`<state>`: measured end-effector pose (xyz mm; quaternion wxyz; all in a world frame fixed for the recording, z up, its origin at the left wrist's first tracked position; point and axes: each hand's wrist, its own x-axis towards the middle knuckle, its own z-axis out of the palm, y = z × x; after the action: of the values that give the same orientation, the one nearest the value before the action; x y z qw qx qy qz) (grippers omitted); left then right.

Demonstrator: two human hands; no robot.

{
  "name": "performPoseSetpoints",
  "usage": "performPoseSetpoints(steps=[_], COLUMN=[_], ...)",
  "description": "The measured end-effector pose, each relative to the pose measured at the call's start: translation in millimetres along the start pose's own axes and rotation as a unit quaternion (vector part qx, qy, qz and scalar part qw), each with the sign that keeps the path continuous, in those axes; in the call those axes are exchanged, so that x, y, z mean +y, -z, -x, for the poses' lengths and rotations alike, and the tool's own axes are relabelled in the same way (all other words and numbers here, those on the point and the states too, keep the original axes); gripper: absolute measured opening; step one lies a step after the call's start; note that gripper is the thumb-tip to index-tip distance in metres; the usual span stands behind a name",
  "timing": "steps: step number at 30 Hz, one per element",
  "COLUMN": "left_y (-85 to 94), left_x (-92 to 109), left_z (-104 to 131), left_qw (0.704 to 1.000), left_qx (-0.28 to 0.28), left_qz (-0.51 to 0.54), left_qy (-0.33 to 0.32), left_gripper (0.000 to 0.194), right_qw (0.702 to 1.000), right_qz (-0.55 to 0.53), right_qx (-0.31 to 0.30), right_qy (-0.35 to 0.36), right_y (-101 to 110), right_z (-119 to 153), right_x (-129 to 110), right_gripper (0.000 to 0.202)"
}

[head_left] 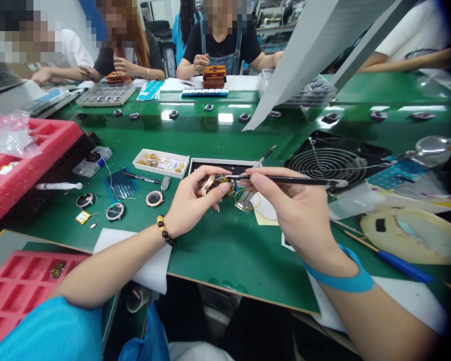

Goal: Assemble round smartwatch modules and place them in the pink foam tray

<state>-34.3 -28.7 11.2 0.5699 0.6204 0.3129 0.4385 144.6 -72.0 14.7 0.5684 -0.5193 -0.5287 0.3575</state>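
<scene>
Over the green table (225, 250), my left hand (195, 200) is closed around a small round watch part (209, 185) with a gold-coloured rim and dark and yellow insides. Black tweezers (293, 179) are pinched in my right hand (298, 210), their tips at the watch part. Fingers hide some of the part. Below the tweezers lies a small metal plate (246, 199) with a yellow ring around it. To the left rest a gold-rimmed watch case (155, 198) and two dark round watches (115, 211) (85, 200).
A white box of yellow rings (161, 163) stands behind my left hand. Red trays (41, 160) are at the left. A black fan (330, 160) and a blue-handled tool (406, 266) lie at the right. Across the table, people sit beyond a line of small watch parts.
</scene>
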Motion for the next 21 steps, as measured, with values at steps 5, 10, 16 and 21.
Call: performPoseSetpoints(steps=[5, 10, 16, 21], left_y=[-0.1, -0.2, 1.1, 3.6], left_x=[2.1, 2.5, 3.2, -0.7], left_z=[0.7, 1.4, 2.4, -1.4], left_qw=[1.000, 1.000, 1.000, 0.998], left_qx=[-0.004, -0.003, -0.003, 0.011], left_qz=[0.014, 0.013, 0.024, 0.046], left_qy=[-0.002, -0.009, 0.001, 0.040], left_gripper=[0.027, 0.026, 0.027, 0.026], right_qw=[0.995, 0.985, 0.977, 0.982], right_qz=[-0.082, -0.132, -0.160, -0.142], right_qx=[-0.024, -0.036, -0.048, -0.055], right_qy=[-0.059, -0.103, -0.131, -0.110], right_y=[1.3, 0.4, -0.1, 3.1], right_z=[-2.4, -4.3, -5.3, 1.6], right_x=[3.6, 3.7, 5.2, 0.7], right_gripper=[0.051, 0.054, 0.053, 0.049])
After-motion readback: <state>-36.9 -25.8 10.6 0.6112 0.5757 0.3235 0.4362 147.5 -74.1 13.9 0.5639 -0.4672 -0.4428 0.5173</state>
